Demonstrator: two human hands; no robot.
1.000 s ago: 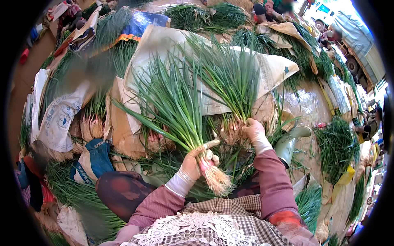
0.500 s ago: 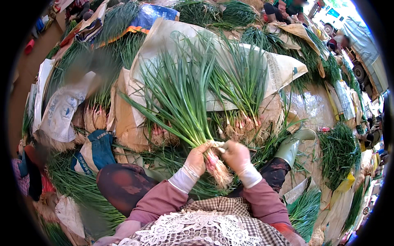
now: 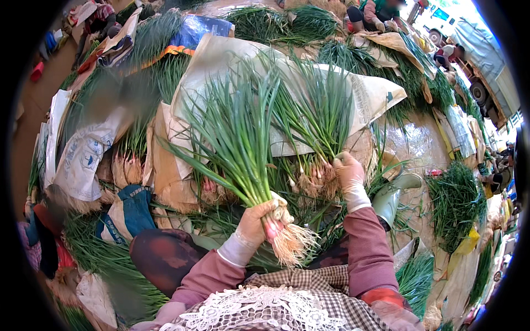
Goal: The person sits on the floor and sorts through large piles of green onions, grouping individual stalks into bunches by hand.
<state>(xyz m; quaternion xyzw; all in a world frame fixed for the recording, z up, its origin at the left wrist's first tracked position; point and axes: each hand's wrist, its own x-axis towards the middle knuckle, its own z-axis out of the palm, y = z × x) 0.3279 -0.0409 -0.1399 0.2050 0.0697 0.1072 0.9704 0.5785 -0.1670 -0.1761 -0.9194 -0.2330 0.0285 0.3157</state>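
My left hand (image 3: 253,222) is wrapped round a thick bunch of spring onions (image 3: 237,149), just above their pinkish bulbs. The long green leaves fan away from me, and the pale roots hang towards my lap. My right hand (image 3: 350,172) is closed at the lower stems of a second, looser heap of spring onions (image 3: 323,110). Its fingers pinch at the heap's right edge; which stalks they hold is partly hidden. That heap lies on a whitish woven sack (image 3: 378,91), with its bulbs and roots pointing towards me.
A teal-and-white bag (image 3: 132,212) lies left, beside my bent knee (image 3: 165,251). My green rubber boot (image 3: 396,199) is at the right. More spring onions (image 3: 455,193) lie round about. Other people (image 3: 381,14) sit farther off, near a covered truck (image 3: 486,55).
My right hand has left the bunch in my left hand and reached forward and right to the heap on the sack. My left hand has dropped slightly with the bunch.
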